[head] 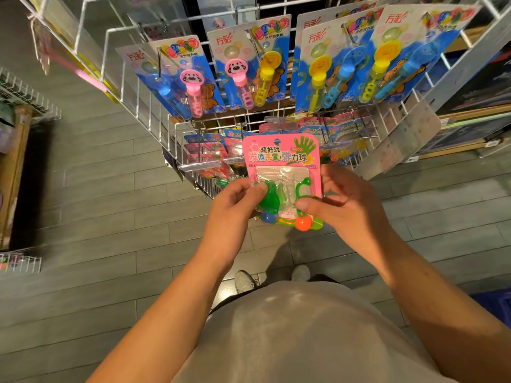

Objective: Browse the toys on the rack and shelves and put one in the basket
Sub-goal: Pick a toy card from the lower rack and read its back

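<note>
Both hands pinching one pink toy card, held up for a look in front of the rack.

Left hand [235,201] & right hand [336,201] each clamp thumb over fingers on the pink toy card [282,161], low edges, face toward the wearer, prob. to read it. Blister holds green sticky hands w/ a blue ball [267,217] & orange ball [303,224]. Beyond: wire rack [132,106] w/ bubble-wand cards [249,62] on hooks. Basket: can't tell; blue shape low right may be it.

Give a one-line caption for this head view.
Both hands, left and right, hold a pink toy card before a wire rack of bubble wands.
</note>
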